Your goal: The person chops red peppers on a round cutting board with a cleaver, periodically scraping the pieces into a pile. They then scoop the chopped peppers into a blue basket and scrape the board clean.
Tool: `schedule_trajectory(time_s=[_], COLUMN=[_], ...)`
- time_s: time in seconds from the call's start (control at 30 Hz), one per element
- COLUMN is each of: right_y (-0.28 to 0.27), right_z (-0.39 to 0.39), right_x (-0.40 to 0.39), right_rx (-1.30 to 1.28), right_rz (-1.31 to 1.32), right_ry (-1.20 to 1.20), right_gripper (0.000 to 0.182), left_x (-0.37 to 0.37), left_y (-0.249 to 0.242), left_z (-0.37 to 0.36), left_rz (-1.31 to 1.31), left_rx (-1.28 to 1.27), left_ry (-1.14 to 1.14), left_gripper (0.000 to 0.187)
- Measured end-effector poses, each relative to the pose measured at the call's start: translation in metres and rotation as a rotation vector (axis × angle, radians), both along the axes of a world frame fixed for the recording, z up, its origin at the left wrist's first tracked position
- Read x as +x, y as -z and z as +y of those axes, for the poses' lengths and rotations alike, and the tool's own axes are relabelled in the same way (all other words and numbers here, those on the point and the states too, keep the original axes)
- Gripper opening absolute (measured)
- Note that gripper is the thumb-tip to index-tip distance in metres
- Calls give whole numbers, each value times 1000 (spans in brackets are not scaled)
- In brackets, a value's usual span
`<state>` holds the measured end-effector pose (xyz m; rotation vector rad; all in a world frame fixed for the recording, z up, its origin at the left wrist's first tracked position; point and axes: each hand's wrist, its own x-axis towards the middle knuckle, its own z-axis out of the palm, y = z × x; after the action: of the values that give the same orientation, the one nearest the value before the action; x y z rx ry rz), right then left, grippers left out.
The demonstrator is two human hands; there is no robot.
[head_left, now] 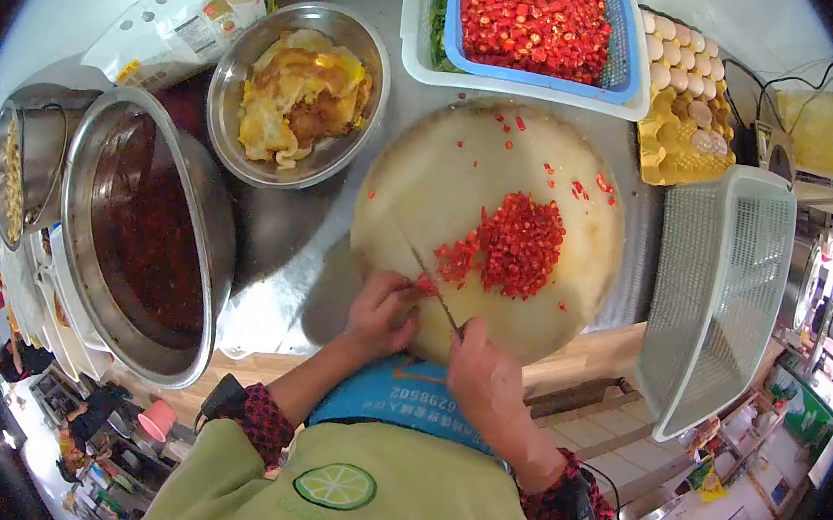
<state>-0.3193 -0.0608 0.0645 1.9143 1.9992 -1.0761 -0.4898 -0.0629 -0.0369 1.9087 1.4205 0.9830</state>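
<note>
On the round chopping board (413, 190) lies a heap of chopped red chilies (522, 244), with loose bits scattered toward the far edge. My right hand (491, 375) is wrapped round the handle of a knife (438, 292), whose blade shows nearly edge-on and points away to the left. Left of the blade, my left hand (382, 314) rests at the board's near edge. Its fingers are curled onto red chili (426, 283) right beside the blade. The fingertips are partly hidden.
Beyond the board, a blue basket (626, 41) holds cut chilies. A bowl (375, 108) of fried egg and a large basin (211, 232) of dark red sauce stand left. An egg tray (660, 133) and a pale plastic basket (722, 277) are at the right.
</note>
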Motion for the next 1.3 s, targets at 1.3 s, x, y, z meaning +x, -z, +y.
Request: schedule_trajectory(time_s=[1.3], right_y=[-5], right_z=[23], right_x=[52], right_rx=[200], right_rz=[2], right_ry=[322], right_gripper=[15], left_x=[18], left_y=[13], left_z=[0], left_rz=[230], left_rx=[6], left_ry=[-180], left_gripper=[33])
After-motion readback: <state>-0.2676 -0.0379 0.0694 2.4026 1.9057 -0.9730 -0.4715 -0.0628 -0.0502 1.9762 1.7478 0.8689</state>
